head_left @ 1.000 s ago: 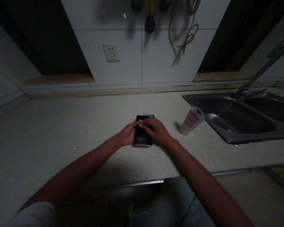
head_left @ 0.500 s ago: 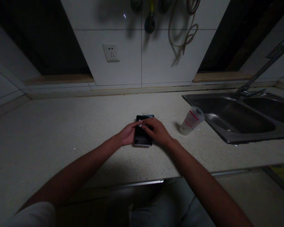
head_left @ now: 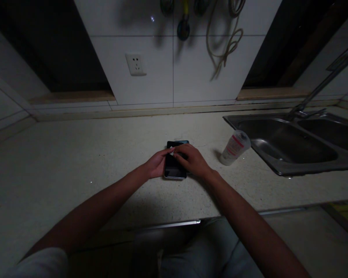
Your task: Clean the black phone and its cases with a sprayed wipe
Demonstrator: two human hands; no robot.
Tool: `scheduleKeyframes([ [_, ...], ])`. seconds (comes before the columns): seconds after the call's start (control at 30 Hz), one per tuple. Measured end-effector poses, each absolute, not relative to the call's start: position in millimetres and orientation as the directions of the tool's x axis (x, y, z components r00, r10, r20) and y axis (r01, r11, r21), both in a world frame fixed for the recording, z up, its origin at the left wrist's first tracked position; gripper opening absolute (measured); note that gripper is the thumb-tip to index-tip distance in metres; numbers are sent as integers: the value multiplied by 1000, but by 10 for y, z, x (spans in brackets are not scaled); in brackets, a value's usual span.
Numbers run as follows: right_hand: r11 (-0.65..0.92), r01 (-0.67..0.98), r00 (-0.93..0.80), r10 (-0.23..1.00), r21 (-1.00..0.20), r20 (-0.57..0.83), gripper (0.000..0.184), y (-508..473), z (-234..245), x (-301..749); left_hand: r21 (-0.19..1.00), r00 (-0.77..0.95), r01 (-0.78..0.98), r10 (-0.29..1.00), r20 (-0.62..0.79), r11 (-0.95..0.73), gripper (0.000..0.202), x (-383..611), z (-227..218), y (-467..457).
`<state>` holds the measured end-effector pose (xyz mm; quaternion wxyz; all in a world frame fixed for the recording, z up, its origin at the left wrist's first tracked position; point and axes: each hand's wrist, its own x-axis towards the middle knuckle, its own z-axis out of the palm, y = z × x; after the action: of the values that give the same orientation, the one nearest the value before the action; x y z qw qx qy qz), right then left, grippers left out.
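Work in hand at the top end of a black phone [head_left: 174, 170], lying flat about midway along the desk [head_left: 75, 162] and nearer its front edge, with the left hand [head_left: 156, 164] and right hand [head_left: 193, 161] over it, fingers [head_left: 181, 150] half-curled and meeting at a small white scrap [head_left: 171, 151] (gripping or only touching, impossible to tell). Just right of the phone, a plastic bottle [head_left: 234, 147], and beyond it, the sink [head_left: 307, 168] near the desk's right end.

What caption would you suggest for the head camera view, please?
Head view: the left hand and right hand meet over a black smartphone lying on a speckled kitchen counter beside a steel sink.
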<state>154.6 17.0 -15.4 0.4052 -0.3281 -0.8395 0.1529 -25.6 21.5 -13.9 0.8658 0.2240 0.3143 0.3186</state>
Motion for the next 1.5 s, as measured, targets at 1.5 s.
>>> scheduleKeyframes([
  [1.5,741,429,-457,672,-517,583,12,164,-145,1553,599,590,-398,694,-412,694,32,-242,-87,184],
])
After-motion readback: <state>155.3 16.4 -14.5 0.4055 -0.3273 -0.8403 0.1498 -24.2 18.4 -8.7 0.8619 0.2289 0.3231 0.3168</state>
